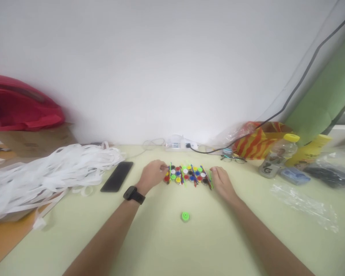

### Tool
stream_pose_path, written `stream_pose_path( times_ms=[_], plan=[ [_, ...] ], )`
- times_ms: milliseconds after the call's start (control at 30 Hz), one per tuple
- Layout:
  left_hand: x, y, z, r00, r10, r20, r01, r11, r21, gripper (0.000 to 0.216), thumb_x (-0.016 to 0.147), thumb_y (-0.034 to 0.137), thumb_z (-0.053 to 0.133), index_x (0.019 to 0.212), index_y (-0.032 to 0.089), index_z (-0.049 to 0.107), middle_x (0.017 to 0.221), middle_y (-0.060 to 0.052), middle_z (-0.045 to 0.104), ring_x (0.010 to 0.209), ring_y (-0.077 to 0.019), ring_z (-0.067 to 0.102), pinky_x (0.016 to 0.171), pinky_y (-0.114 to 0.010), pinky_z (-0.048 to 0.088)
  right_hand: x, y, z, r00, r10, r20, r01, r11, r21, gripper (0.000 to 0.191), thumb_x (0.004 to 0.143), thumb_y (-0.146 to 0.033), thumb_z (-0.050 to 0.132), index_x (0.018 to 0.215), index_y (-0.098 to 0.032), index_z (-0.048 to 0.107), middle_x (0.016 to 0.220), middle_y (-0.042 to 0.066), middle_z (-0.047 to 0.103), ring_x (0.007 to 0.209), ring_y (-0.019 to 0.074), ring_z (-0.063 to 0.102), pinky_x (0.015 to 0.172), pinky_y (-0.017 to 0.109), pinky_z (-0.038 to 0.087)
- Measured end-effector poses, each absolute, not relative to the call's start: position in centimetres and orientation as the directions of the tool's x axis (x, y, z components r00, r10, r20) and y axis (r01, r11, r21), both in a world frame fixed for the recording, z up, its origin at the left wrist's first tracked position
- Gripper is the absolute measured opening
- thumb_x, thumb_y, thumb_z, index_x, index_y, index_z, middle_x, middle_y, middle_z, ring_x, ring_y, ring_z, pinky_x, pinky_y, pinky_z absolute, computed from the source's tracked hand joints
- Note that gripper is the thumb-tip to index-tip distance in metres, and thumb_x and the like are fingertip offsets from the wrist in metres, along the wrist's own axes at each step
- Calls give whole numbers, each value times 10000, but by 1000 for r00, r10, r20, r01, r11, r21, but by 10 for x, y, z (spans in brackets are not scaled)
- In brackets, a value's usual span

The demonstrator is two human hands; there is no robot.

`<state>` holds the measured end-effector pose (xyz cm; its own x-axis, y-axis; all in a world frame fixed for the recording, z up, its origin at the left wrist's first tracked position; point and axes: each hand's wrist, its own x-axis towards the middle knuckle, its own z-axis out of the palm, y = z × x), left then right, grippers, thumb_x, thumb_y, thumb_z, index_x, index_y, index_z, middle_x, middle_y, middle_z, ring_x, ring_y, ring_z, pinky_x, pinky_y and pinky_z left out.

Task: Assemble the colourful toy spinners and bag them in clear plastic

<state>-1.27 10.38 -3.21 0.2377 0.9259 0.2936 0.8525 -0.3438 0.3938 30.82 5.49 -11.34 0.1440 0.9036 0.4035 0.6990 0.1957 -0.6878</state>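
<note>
A compact block of small round pieces (190, 175) in several colours lies on the table, crossed by thin coloured sticks. At its left end is my left hand (153, 175), fingers bent and pinched together. A small dark bit shows at those fingertips, too small to name. My right hand (222, 183) rests on its edge beside the block's right end, fingers stretched out and close to a dark and green stick there. One loose green round piece (185, 217) sits nearer to me, between my forearms.
Left of my hands lie a black phone (117, 176) and a heap of white strips (54, 172). A power strip (179, 142) stands by the wall. Glasses (234, 159), a bottle (278, 156) and clear plastic wrapping (306, 203) are on the right.
</note>
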Motion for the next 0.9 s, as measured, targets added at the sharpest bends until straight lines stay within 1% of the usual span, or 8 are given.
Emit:
stream_pose_path(
  times_ms=[133, 333, 467, 567, 700, 767, 833, 900],
  plan=[
    [-5, 110, -39, 283, 919, 274, 854, -371, 365, 142, 826, 297, 643, 865, 276, 778, 927, -65, 760, 880, -281, 679, 717, -333, 481, 307, 53, -111, 157, 907, 391, 694, 180, -697, 469, 1062, -552, 258, 946, -250, 598, 957, 88, 653, 972, 280, 577, 918, 439, 442],
    [2, 110, -43, 304, 913, 273, 854, -388, 347, 128, 821, 246, 630, 807, 268, 755, 915, -67, 751, 884, -275, 664, 743, -327, 480, 306, 54, -109, 160, 903, 400, 699, 182, -691, 469, 1064, -548, 257, 948, -245, 596, 970, 94, 654, 976, 276, 573, 926, 436, 442],
    [0, 111, -46, 289, 917, 275, 855, -376, 357, 118, 838, 222, 620, 818, 258, 730, 901, -62, 738, 868, -266, 662, 748, -327, 476, 305, 53, -110, 158, 903, 398, 698, 183, -692, 455, 1063, -534, 265, 934, -246, 594, 956, 90, 651, 964, 275, 577, 923, 438, 445],
    [-1, 111, -45, 276, 918, 285, 852, -371, 370, 125, 877, 231, 597, 869, 260, 718, 934, -59, 740, 902, -268, 667, 759, -334, 472, 304, 53, -108, 171, 900, 400, 683, 184, -707, 433, 1057, -522, 287, 931, -249, 598, 953, 92, 655, 968, 281, 581, 928, 447, 445],
    [-2, 110, -33, 266, 908, 324, 833, -386, 397, 157, 936, 288, 562, 921, 257, 715, 1007, -53, 744, 968, -267, 661, 797, -351, 476, 299, 48, -90, 265, 840, 474, 617, 230, -753, 371, 1036, -497, 355, 967, -235, 609, 1040, 114, 662, 1008, 286, 584, 880, 431, 469],
    [-2, 108, -21, 277, 891, 360, 789, -425, 444, 174, 942, 314, 565, 926, 244, 723, 1003, -59, 743, 934, -258, 657, 796, -357, 484, 291, 40, -74, 290, 799, 527, 608, 271, -746, 323, 1021, -477, 410, 978, -229, 612, 1039, 112, 663, 973, 280, 584, 841, 416, 475],
    [-2, 103, -9, 285, 879, 382, 715, -461, 526, 181, 934, 341, 588, 926, 230, 732, 978, -60, 743, 846, -236, 653, 755, -348, 495, 280, 26, -56, 191, 819, 542, 600, 340, -725, 263, 1004, -452, 476, 986, -230, 614, 982, 87, 665, 882, 253, 582, 810, 397, 473],
    [-2, 94, 1, 287, 886, 364, 616, -462, 638, 194, 927, 378, 615, 925, 223, 732, 922, -46, 740, 747, -206, 641, 678, -326, 497, 267, 7, -40, -82, 892, 444, 528, 416, -740, 212, 986, -432, 541, 1005, -236, 622, 949, 53, 669, 799, 216, 583, 747, 358, 475]
  ],
)
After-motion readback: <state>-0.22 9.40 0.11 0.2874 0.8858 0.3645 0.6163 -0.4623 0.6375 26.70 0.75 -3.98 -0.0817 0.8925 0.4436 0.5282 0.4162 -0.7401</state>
